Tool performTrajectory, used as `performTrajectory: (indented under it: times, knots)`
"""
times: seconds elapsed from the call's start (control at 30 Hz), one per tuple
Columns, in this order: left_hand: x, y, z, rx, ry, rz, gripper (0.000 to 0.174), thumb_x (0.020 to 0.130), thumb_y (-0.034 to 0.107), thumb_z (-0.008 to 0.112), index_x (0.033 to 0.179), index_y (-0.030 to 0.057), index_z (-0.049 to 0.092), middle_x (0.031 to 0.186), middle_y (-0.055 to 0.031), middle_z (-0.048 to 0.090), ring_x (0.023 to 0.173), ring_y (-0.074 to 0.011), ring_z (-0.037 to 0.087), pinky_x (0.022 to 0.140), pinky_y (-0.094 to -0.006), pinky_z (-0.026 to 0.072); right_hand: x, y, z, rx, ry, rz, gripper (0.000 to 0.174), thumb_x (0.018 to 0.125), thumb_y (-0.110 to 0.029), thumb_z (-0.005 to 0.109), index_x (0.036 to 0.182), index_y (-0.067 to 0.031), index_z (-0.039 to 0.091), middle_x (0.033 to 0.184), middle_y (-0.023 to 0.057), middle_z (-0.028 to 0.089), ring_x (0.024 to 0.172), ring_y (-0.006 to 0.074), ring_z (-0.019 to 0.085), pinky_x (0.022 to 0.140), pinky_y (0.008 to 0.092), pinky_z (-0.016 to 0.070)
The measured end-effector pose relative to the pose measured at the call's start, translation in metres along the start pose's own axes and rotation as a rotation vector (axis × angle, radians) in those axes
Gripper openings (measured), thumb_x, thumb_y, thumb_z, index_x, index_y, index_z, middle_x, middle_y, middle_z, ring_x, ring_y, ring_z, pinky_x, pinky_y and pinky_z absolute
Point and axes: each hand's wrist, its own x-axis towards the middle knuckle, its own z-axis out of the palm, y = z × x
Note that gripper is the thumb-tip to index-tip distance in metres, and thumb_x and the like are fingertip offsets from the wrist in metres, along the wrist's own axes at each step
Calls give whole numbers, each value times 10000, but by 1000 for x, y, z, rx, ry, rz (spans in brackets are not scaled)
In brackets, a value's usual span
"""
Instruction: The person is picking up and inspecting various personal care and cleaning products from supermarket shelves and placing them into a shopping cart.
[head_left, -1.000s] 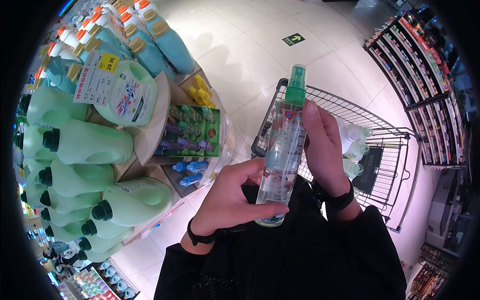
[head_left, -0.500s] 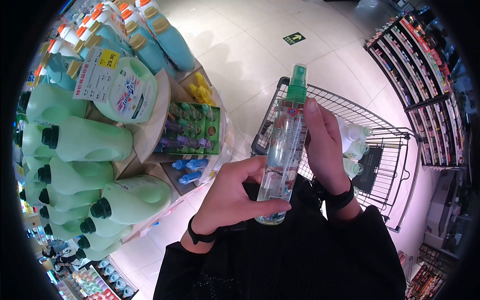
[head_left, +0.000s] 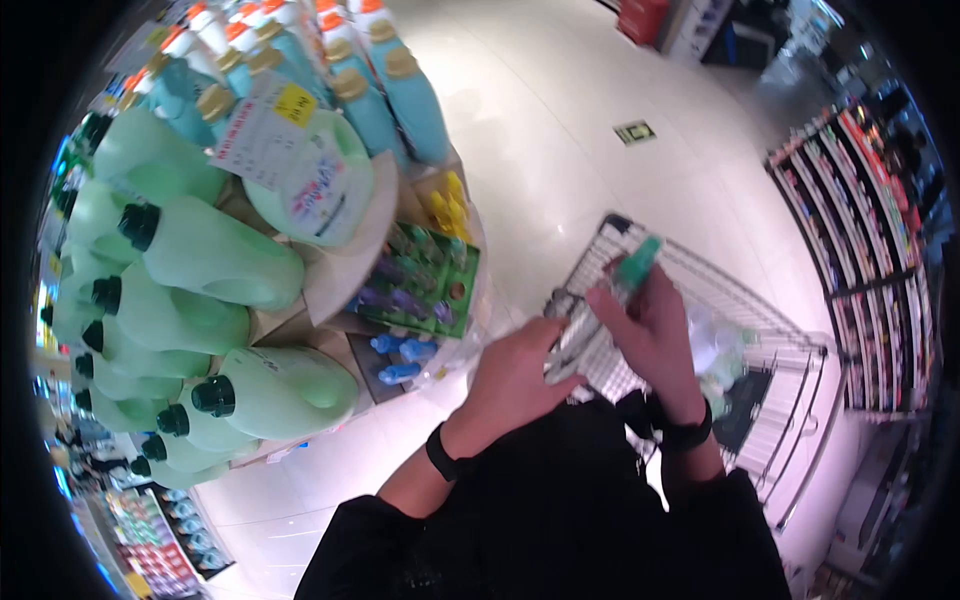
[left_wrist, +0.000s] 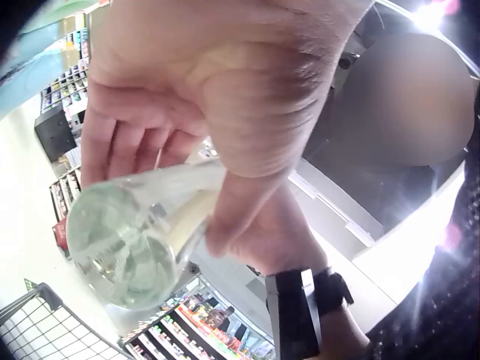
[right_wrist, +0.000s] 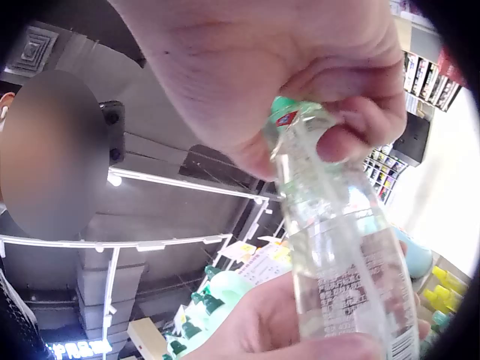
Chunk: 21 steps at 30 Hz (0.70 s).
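A clear bottle with a green spray cap (head_left: 638,262) is held between both hands, tilted, in the head view. My left hand (head_left: 522,378) grips its lower part, thumb on one side and fingers on the other. My right hand (head_left: 655,335) curls round the upper part just under the cap. In the left wrist view the round base of the clear bottle (left_wrist: 120,244) faces the camera. Printed text and a barcode show through the clear bottle (right_wrist: 349,262) in the right wrist view, with the right fingers wrapped at its neck.
A display with large green jugs (head_left: 215,250), blue bottles (head_left: 415,105) and a green tray (head_left: 462,290) of small bottles stands at the left. A wire shopping cart (head_left: 790,400) with bottles inside is at the right, before a long shelf (head_left: 870,260).
The head view has shifted, so the display and cart sit lower and further right. Both hands have turned the bottle to lean more to the right, its cap now lower in view.
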Motion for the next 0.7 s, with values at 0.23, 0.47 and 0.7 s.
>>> performTrajectory:
  times: [0.23, 0.47, 0.7]
  knots:
    - [-5, -53, -25, -545, -246, 5, 601, 734, 190, 792, 1242, 7, 528, 924, -117, 620, 787, -171, 576, 736, -287, 465, 28, 9, 7, -21, -699, -236, 358, 857, -19, 659, 1193, -9, 537, 1040, 58, 601, 953, 159, 611, 822, 304, 489]
    - [-17, -94, 16, 191, 433, -149, 455, 711, 210, 791, 1069, 70, 548, 941, -139, 645, 831, -332, 648, 673, -412, 513, 39, 38, 67, -6, -298, 327, 300, 861, -161, 727, 1039, 32, 582, 738, 68, 630, 531, 100, 590, 455, 231, 480]
    - [-28, -156, 24, 155, 565, -165, 476, 714, 230, 792, 1085, 49, 553, 994, -152, 644, 864, -337, 644, 736, -405, 516, 60, 94, 104, -182, -430, 161, 229, 854, -124, 709, 1023, -2, 616, 757, 51, 639, 611, 85, 603, 544, 236, 488]
